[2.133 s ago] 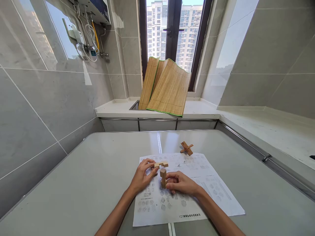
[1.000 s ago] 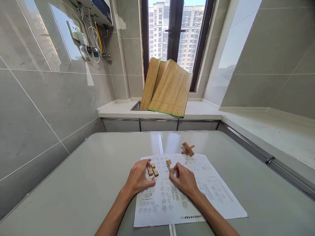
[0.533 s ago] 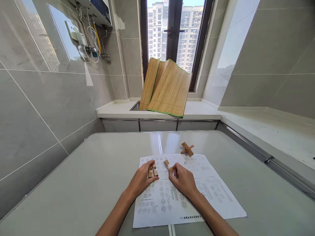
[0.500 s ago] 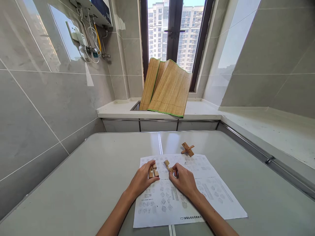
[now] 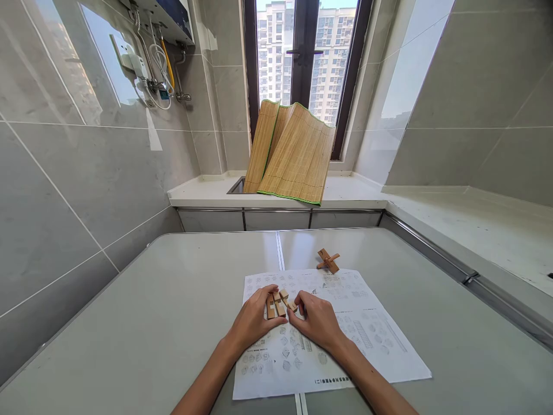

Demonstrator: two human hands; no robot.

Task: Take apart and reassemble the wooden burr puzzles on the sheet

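My left hand (image 5: 254, 318) curls around two notched wooden puzzle blocks (image 5: 275, 306) lying side by side on the printed sheet (image 5: 345, 323), thumb at their near end and fingers at the far end. Between thumb and fingertips my right hand (image 5: 318, 318) pinches another notched wooden puzzle block (image 5: 288, 301). That block sits at a slant just right of the pair; whether it touches them I cannot tell. Small diagrams and text cover the white sheet. Beyond its far edge lies a crossed wooden puzzle piece (image 5: 328, 261), away from both hands.
The pale table (image 5: 129, 323) has a seam down its middle. At the far side, a bamboo mat (image 5: 298, 155) leans on a white ledge (image 5: 203, 193) before the window. A metal rail (image 5: 432, 253) runs along the right, and tiled walls close in both sides.
My right hand has moved left, bringing its block up beside the two others. My left hand has shifted slightly right with its blocks. The crossed piece stays on the table.
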